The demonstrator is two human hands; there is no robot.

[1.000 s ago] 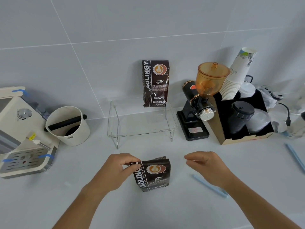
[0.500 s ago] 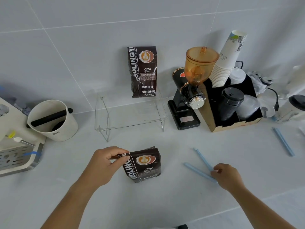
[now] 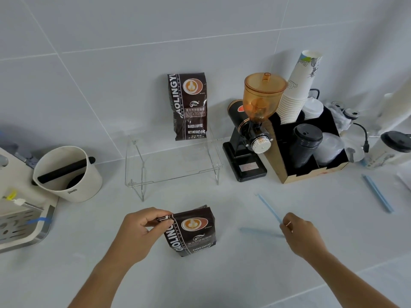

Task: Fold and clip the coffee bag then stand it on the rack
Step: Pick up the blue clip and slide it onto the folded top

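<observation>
A dark brown coffee bag [image 3: 193,232] with its top folded down stands on the white counter in front of me. My left hand [image 3: 142,232] pinches the folded top at its left corner. My right hand [image 3: 300,233] is to the right of the bag, fingers closed on the near end of a thin light-blue clip bar [image 3: 269,208] lifted off the counter. A second blue bar [image 3: 260,231] lies flat by that hand. The clear acrylic rack [image 3: 173,174] stands behind the bag, and a taller coffee bag [image 3: 189,106] stands on its back right.
A white knock box [image 3: 69,174] and an espresso machine [image 3: 20,221] are at the left. A black grinder with an amber hopper [image 3: 251,134] and a cardboard organiser of cups and lids [image 3: 311,147] stand right of the rack. Another blue bar [image 3: 378,193] lies far right.
My right hand reached right and down to the blue bars, closed on one and lifted it. The left hand kept its pinch on the folded bag top.
</observation>
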